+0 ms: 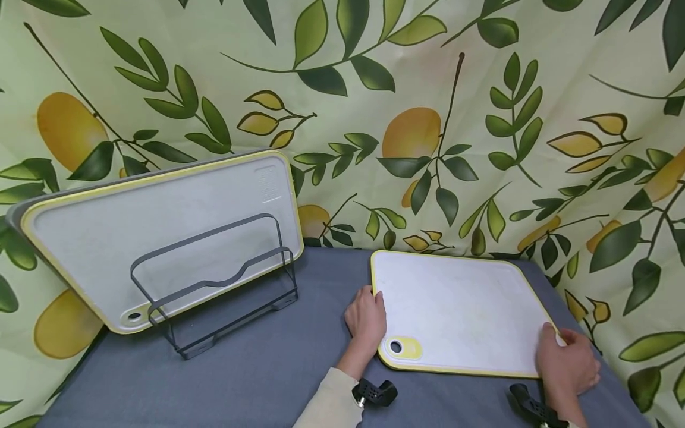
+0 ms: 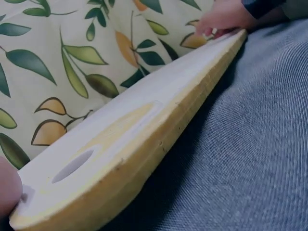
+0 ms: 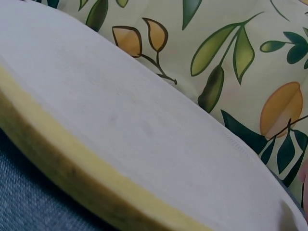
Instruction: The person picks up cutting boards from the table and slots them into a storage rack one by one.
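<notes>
A white cutting board (image 1: pixel 455 315) with a yellow rim and a thumb hole in its near left corner lies low over the grey cloth, at the right of the head view. My left hand (image 1: pixel 366 318) grips its left edge, thumb on the top face. At the opposite edge, my right hand (image 1: pixel 567 359) holds the near right corner, its thumb also on top. The left wrist view looks along the board's yellow side (image 2: pixel 163 139), with a shadow under it and the right hand (image 2: pixel 228 19) at the far end. White face and yellow edge of the board (image 3: pixel 130 115) fill much of the right wrist view.
On the left, a dark wire rack (image 1: pixel 214 285) holds a larger white board (image 1: pixel 160 232) with a yellow rim, leaning back and tilted, a grey edge behind it. A leaf-and-fruit patterned curtain (image 1: pixel 342 107) hangs behind the grey cloth-covered table (image 1: pixel 257 368).
</notes>
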Available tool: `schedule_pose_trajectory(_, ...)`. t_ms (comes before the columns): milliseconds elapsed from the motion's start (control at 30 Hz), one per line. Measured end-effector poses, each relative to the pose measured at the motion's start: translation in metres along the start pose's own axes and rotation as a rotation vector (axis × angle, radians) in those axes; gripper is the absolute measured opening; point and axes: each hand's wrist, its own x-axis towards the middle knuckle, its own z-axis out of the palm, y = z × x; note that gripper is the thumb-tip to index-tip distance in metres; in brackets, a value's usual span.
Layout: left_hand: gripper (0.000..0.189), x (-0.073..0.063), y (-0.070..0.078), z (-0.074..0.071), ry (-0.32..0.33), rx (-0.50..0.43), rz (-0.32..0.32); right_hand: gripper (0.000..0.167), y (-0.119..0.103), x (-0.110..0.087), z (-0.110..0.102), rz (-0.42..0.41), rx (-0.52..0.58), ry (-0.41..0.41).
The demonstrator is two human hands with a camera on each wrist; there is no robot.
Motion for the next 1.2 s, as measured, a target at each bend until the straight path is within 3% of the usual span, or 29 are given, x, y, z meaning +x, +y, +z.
schedule_pose_trajectory(167, 0.024, 0.000, -0.002, 0.000, 0.004, -0.080, -0.043, 0.067, -0.001, 0.000, -0.001, -0.007, -0.014, -0.003)
schedule_pose_trajectory(400, 0.021, 0.001, -0.005, -0.002, 0.036, -0.137, -0.045, 0.069, -0.005, 0.001, 0.001, -0.041, -0.048, -0.033)
schedule_pose_trajectory(833, 0.026, -0.003, -0.005, -0.003, -0.005, -0.162, -0.034, 0.085, -0.008, 0.012, -0.013, -0.049, -0.276, -0.191)
schedule_pose_trajectory(1067, 0.026, -0.003, -0.005, -0.004, 0.007, -0.186, -0.012, 0.090, -0.007, 0.020, -0.013, -0.014, -0.250, -0.203)
schedule_pose_trajectory(1200, 0.026, -0.003, -0.005, -0.005, 0.011, -0.200, -0.004, 0.090, -0.005, 0.024, -0.014, -0.045, -0.291, -0.226)
